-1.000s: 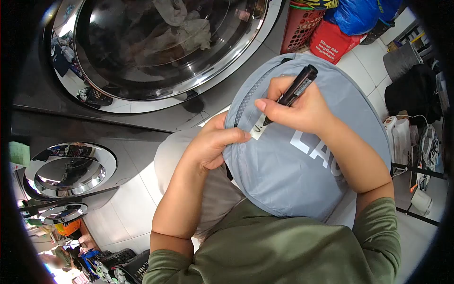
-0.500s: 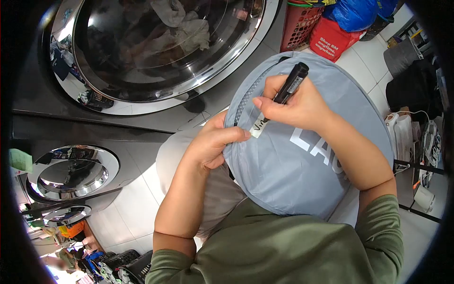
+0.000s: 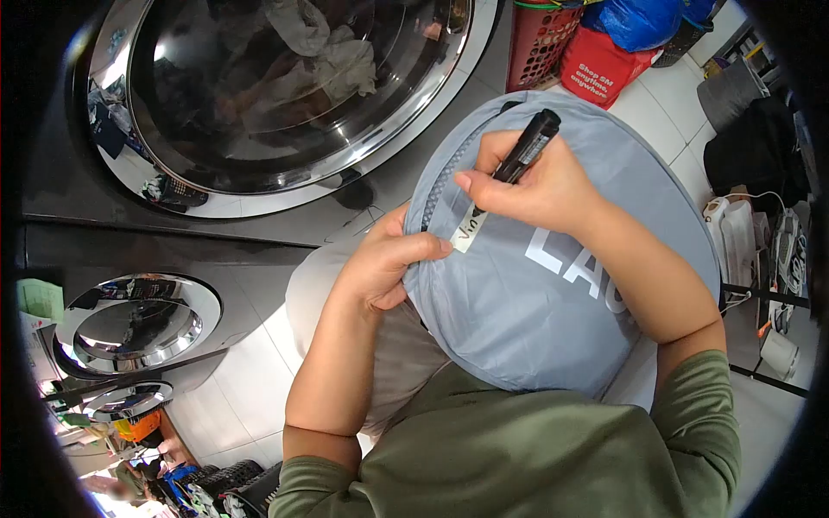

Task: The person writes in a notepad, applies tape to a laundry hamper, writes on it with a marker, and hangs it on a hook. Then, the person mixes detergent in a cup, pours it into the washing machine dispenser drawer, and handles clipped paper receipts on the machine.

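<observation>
A round grey-blue fabric bag (image 3: 535, 319) with large white letters lies across my lap. On it, near the zipper edge, is a small pale label (image 3: 467, 231) with black handwriting that reads "Vin". My left hand (image 3: 389, 257) grips the bag's left rim, thumb on top beside the label and fingers hidden underneath. Held between the thumb and fingers of my right hand (image 3: 540, 186) is a black marker (image 3: 528, 148), tilted, its tip down at the upper end of the label.
A large machine with a round glass door (image 3: 259, 95) stands at upper left, a smaller round door (image 3: 138, 322) below it. Behind the bag are a red basket (image 3: 542, 47) and a red bag (image 3: 600, 71). A rack (image 3: 764, 293) stands at right.
The handwriting on the label has grown from about one letter to "Vin". My right hand and the marker have shifted slightly left. My left hand keeps its hold on the rim.
</observation>
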`<move>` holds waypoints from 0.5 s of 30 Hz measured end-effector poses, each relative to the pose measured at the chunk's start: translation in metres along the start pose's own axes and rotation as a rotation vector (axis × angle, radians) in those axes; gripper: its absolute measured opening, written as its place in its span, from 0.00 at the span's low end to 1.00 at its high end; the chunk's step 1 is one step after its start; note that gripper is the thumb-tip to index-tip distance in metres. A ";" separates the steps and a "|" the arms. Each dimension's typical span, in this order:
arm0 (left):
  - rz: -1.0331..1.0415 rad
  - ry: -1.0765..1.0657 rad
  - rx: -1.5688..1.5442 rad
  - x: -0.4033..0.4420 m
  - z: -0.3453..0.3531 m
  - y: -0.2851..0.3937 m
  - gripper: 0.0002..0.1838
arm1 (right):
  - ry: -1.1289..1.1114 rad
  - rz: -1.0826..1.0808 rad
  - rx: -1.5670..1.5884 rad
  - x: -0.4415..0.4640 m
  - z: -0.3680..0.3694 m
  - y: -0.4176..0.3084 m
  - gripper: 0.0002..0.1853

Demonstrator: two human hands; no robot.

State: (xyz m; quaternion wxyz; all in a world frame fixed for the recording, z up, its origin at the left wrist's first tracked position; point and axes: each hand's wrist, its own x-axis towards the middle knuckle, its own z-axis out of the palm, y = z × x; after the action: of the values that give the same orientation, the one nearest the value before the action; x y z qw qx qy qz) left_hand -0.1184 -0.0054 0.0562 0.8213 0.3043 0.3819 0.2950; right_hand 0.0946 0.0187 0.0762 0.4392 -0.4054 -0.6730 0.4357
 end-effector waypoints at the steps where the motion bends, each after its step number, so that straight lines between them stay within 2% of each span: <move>1: 0.016 0.010 -0.015 0.001 0.001 -0.001 0.28 | -0.003 0.015 0.001 0.000 -0.001 -0.001 0.16; 12: 0.017 0.031 -0.029 0.000 0.003 0.000 0.29 | -0.019 0.088 -0.021 0.001 -0.005 -0.001 0.15; 15: 0.019 0.033 -0.045 -0.001 0.004 0.001 0.29 | 0.021 0.025 0.015 0.002 -0.002 0.004 0.15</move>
State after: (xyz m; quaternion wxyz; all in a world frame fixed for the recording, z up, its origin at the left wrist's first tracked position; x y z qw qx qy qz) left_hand -0.1159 -0.0065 0.0596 0.8187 0.2846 0.3857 0.3161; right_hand 0.0964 0.0218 0.0732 0.4437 -0.4151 -0.6600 0.4418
